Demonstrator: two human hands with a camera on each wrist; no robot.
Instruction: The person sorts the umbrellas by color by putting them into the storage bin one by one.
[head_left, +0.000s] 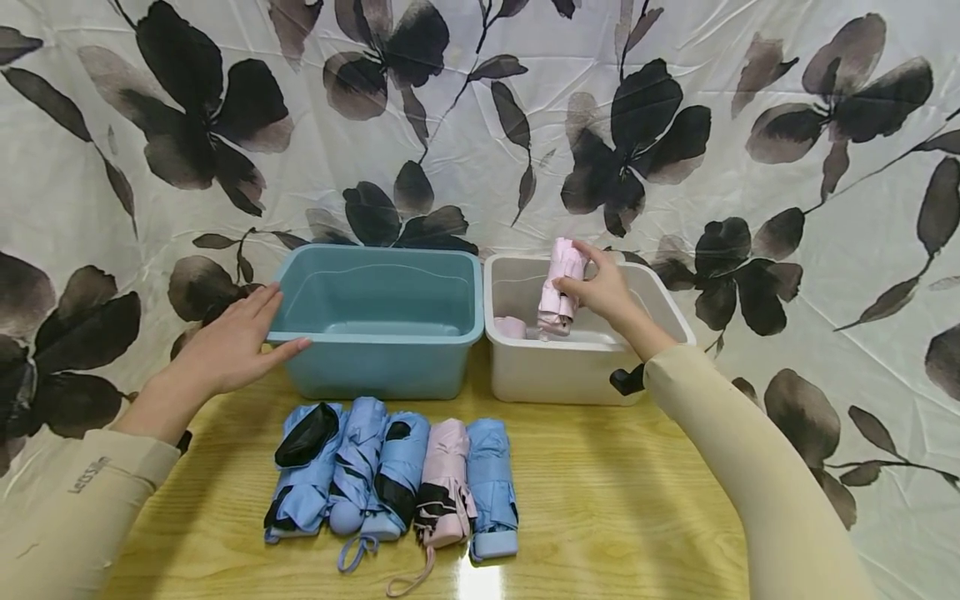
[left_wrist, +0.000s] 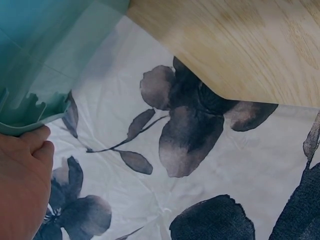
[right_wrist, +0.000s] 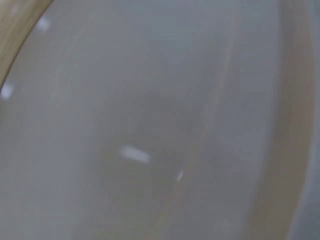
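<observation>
My right hand [head_left: 603, 287] grips a pink folded umbrella [head_left: 561, 283], tilted, with its lower end inside the white bin [head_left: 562, 371]. Within that bin lies another pink object [head_left: 510, 327], partly hidden by the front wall. My left hand [head_left: 225, 342] rests at the left end of the teal bin [head_left: 375, 367], fingers along the rim and thumb over the front edge; the left wrist view catches those fingers [left_wrist: 37, 142] against the rim. The right wrist view is blurred and shows mostly a pale smooth surface [right_wrist: 150, 100], without the umbrella or hand.
In front of the bins several folded umbrellas lie side by side on the wooden table [head_left: 615, 500]: blue ones, such as the rightmost [head_left: 491, 475], and a pink one [head_left: 447, 467] with a wrist strap. Floral cloth [head_left: 525, 125] hangs right behind the bins.
</observation>
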